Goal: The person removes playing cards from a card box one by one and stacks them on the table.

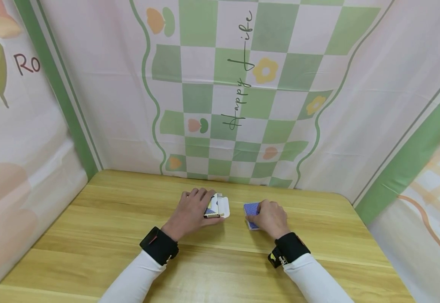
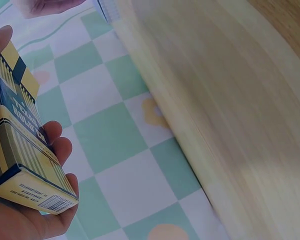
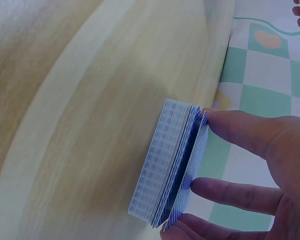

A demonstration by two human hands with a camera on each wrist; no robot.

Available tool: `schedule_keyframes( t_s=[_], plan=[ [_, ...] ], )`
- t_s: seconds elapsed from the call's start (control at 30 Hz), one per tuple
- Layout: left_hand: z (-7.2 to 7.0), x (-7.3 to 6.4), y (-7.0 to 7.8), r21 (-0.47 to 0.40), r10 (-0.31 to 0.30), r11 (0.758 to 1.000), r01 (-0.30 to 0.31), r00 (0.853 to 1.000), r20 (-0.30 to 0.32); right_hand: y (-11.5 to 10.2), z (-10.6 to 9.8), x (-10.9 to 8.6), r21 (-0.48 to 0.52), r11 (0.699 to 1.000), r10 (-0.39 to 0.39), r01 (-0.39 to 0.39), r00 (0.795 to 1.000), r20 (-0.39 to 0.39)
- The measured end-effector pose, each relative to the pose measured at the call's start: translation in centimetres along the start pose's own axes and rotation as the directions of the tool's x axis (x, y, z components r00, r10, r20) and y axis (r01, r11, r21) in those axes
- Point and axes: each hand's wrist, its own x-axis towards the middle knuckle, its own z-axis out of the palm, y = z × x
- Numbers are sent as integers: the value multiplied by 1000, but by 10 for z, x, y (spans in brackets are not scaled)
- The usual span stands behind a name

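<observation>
My left hand (image 1: pixel 192 211) grips a yellow and navy playing-card box (image 2: pixel 30 150), thumb on one side and fingers curled round the other. In the head view the box's white flap (image 1: pixel 223 207) sticks out open toward the right. A deck of blue-backed playing cards (image 3: pixel 162 165) lies on the table to the right of the box. My right hand (image 1: pixel 273 218) pinches the top of the deck, thumb at one edge and fingers at the other. One or a few top cards (image 3: pixel 190 170) tilt up from the stack, with a dark gap beneath; how many cannot be told.
The wooden table (image 1: pixel 91 235) extends around both hands. Behind its far edge hangs a green and white checkered cloth (image 1: pixel 235 97) with flowers and lettering. More printed cloth (image 1: pixel 34 126) closes off the left side, and another panel stands at the right.
</observation>
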Motion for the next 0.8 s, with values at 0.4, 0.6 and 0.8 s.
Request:
schedule_keyframes(
  t_s=[0.4,0.6,0.8],
  plan=[
    [-1,0,1,-4,-1,1000,1,1000,3,-1,-1,-2,-2,1000,14,-14,1000,22],
    [-2,0,2,0,-1,1000,1,1000,-1,-1,1,-3,-16,1000,2,-2,1000,6],
    [-2,-1,3,-6,1,1000,-1,1000,-9,-2,3,-3,-18,1000,3,-2,1000,12]
  ],
)
